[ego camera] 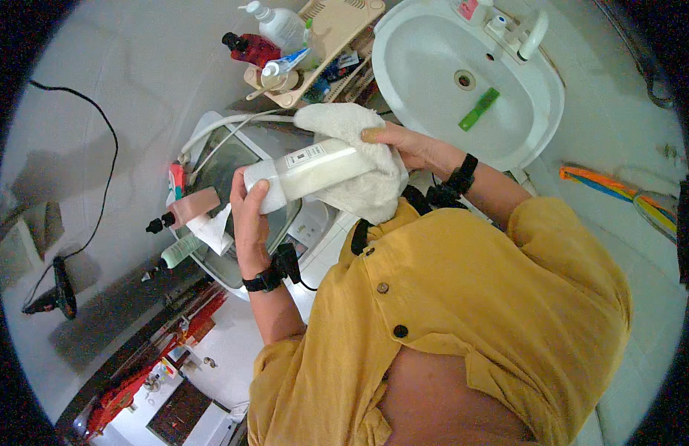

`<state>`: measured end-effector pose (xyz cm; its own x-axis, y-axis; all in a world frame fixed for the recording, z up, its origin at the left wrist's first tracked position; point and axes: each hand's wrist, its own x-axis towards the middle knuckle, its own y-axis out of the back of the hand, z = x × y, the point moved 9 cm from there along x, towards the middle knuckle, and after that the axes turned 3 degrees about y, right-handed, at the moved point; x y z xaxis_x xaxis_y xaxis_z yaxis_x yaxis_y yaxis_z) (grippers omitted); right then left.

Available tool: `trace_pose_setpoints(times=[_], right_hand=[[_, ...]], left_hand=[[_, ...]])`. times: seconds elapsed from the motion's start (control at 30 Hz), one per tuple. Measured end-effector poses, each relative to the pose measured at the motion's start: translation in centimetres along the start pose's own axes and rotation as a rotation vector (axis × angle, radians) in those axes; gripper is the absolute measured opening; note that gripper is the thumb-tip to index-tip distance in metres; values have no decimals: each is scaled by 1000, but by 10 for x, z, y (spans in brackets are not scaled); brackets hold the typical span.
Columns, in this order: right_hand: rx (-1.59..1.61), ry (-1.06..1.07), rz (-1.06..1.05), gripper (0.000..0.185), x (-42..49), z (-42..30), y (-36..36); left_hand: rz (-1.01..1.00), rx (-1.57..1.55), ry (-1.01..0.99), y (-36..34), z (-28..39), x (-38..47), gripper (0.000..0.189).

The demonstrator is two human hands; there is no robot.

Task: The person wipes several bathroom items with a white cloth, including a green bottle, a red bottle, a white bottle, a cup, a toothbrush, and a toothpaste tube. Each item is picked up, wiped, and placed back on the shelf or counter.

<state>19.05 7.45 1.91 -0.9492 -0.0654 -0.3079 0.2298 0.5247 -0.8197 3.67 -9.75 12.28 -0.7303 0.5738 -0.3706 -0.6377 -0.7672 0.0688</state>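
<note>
My left hand [251, 203] grips the pale grey capped end of a whitish plastic bottle [328, 170], which bears a printed label. The bottle lies tilted across the view, its far end against a white terry cloth [353, 195]. Bunched in my right hand [397, 142], the cloth drapes around and below that end, hiding part of it. Both hands are over a washing machine [250, 139] with a dark see-through lid. A pink bottle with a black top [194, 207], a white crumpled tissue [213, 231] and a light green bottle [181, 250] are left of my left hand.
At upper right is a white washbasin [400, 95] with a green comb [479, 108] inside and a white tap [534, 36]. A beige plastic shelf [344, 17] holds a pump bottle [280, 28], a red bottle [255, 50] and a toothpaste tube [289, 61]. A black cable [107, 128] hangs along the left wall.
</note>
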Motion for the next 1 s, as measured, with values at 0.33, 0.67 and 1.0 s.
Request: trace_pose_setpoints(times=[0.33, 0.67, 1.0], right_hand=[[-621, 465, 38, 77, -7, -18, -60], [-679, 597, -1, 62, 5, -19, -98], [-156, -65, -84, 55, 42, 42, -88]], left_hand=[[57, -685, -131, -29, -21, 23, 54], [63, -591, -61, -55, -28, -2, 60], [221, -158, -393, -24, -1, -35, 61]])
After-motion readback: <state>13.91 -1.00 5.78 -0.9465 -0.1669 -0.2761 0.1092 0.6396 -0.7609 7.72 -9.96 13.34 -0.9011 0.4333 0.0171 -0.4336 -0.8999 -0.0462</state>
